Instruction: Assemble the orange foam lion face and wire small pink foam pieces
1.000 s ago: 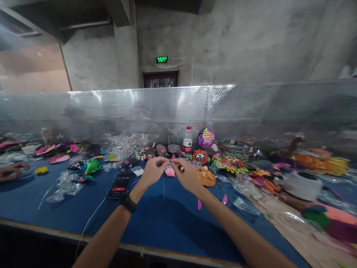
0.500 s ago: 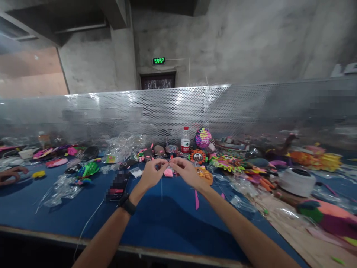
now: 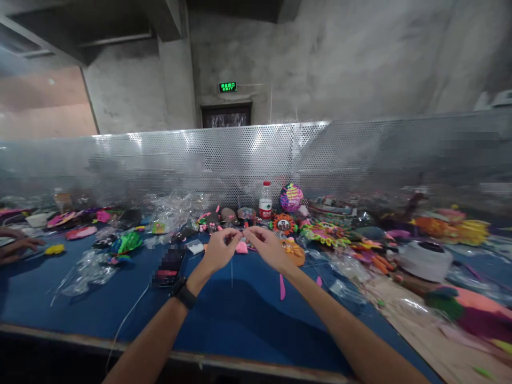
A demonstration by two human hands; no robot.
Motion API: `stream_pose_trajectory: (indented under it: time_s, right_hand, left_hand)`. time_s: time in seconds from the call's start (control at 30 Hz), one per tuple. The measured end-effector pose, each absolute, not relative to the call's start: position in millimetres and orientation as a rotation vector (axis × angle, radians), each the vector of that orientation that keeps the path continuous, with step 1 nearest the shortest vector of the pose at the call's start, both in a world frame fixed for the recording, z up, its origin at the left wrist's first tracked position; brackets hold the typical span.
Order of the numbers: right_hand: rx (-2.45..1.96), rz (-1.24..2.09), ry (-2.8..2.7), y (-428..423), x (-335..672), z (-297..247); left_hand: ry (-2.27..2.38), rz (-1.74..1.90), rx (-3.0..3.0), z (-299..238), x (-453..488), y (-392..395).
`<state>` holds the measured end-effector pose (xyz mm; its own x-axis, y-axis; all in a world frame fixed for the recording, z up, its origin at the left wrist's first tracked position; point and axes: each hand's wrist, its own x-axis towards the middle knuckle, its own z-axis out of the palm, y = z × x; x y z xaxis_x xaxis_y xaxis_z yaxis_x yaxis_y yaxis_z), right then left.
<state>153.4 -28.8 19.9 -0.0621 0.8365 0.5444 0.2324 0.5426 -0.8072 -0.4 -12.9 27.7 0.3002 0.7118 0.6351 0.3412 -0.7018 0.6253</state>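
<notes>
My left hand [image 3: 219,249] and my right hand [image 3: 269,246] are raised over the blue table [image 3: 224,314], fingertips pinched close together. A thin thread [image 3: 232,272] hangs down from between them. A small pink foam piece [image 3: 241,247] lies just behind the fingers; whether the fingers touch it I cannot tell. A black watch [image 3: 182,292] sits on my left wrist. An orange foam figure [image 3: 295,250] lies just right of my right hand.
A dark phone [image 3: 168,265] lies left of my hands. A water bottle [image 3: 265,201], colourful foam toys [image 3: 328,233] and plastic bags [image 3: 86,269] crowd the back and sides. A white roll [image 3: 424,260] stands at right. Another person's hand [image 3: 18,246] rests far left. A perforated metal screen [image 3: 256,154] closes the back.
My hands have stayed pinched together on the thread, drifting slightly. The other person's hand at far left has shifted a little.
</notes>
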Motion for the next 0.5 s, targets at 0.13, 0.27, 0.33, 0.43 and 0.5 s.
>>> stream_pose_trajectory:
  time_s: [0.13, 0.27, 0.33, 0.43, 0.5]
  right_hand:
    - [-0.967, 0.667, -1.584, -25.9, 154.0, 18.4]
    - [-0.978, 0.658, -1.611, -26.6, 152.8, 17.7]
    - [-0.974, 0.680, -1.622, -26.6, 151.6, 16.6]
    - [-0.935, 0.726, -1.604, -24.9, 150.2, 13.9]
    - [-0.919, 0.757, -1.586, -24.3, 150.0, 13.1]
  left_hand:
    - [0.916, 1.355, 2.182, 27.9, 0.5, -13.6]
    - [0.849, 1.314, 2.148, 28.9, 0.4, -13.8]
    - [0.827, 1.290, 2.139, 30.3, 0.7, -15.2]
    - [0.826, 1.269, 2.142, 32.4, 2.2, -18.4]
    - [0.832, 1.282, 2.142, 32.9, 3.2, -19.5]
